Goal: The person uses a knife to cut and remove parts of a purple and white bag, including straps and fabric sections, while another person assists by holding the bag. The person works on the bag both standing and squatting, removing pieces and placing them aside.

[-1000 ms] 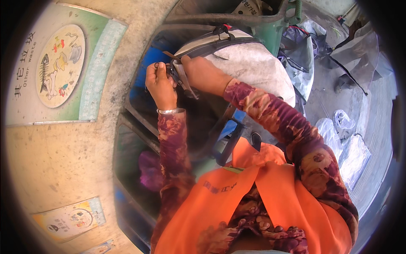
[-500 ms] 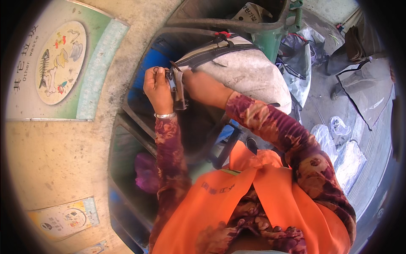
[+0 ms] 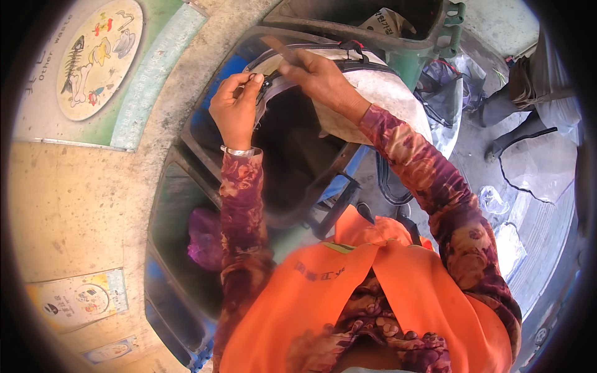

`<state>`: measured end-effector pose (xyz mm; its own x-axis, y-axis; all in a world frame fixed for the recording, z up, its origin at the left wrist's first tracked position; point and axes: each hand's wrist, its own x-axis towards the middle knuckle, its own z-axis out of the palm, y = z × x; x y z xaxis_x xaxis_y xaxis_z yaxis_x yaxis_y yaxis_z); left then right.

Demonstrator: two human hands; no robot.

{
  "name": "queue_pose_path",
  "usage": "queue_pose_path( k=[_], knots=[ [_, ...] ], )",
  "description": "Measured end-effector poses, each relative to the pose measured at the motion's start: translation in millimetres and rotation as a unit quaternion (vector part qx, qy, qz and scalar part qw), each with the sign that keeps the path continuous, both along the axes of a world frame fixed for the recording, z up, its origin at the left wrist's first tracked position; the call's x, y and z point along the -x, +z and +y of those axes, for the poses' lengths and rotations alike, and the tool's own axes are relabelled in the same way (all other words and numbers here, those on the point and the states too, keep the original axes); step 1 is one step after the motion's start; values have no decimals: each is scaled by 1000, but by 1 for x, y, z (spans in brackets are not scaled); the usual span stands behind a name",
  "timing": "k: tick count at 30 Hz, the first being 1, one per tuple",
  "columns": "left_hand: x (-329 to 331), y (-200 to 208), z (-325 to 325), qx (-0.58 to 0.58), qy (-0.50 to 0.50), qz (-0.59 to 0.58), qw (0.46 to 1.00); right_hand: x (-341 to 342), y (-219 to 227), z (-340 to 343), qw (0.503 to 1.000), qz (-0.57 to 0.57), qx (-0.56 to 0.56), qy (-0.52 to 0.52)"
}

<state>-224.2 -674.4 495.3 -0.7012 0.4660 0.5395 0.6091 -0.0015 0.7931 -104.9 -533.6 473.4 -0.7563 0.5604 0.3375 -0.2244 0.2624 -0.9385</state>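
Observation:
My left hand is closed in a pinch on a dark-edged fabric strip. The strip curves down beside its fingertips, close to a large dirty-white bag with black trim; I cannot tell whether the two are joined. My right hand is raised over the bag, its fingers closed on a thin flat brown piece, blurred, that sticks out toward the upper left. Both hands are above an open dark bin, whose inside is in shadow.
A green bin stands beyond the bag, and another bin with a purple bag is at the left. The wall carries signs. Clear plastic bags lie on the floor at right, near another person's legs.
My right hand has moved up and to the right, away from my left hand. The brown piece has swung from upright between the hands to above them. The left hand keeps its pinch.

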Motion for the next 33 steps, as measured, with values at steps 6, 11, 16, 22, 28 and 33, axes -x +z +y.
queue_pose_path(
  k=[6,11,16,22,28,33],
  knots=[
    [-11,9,11,5,-24,44,999,17,1,-16,990,71,-97,-79],
    [-5,13,8,-4,-101,-76,992,16,-5,-5,990,71,-47,-109],
    [16,7,23,192,-10,-213,958,7,-11,4,991,65,87,-78],
    [27,-11,52,149,-243,-437,853,6,-16,7,961,140,239,-21],
    [24,-5,66,71,-334,-464,817,-5,-17,19,974,62,156,-153],
    [22,7,66,21,-379,-424,822,-51,-17,53,941,-11,134,-310]
  ],
)
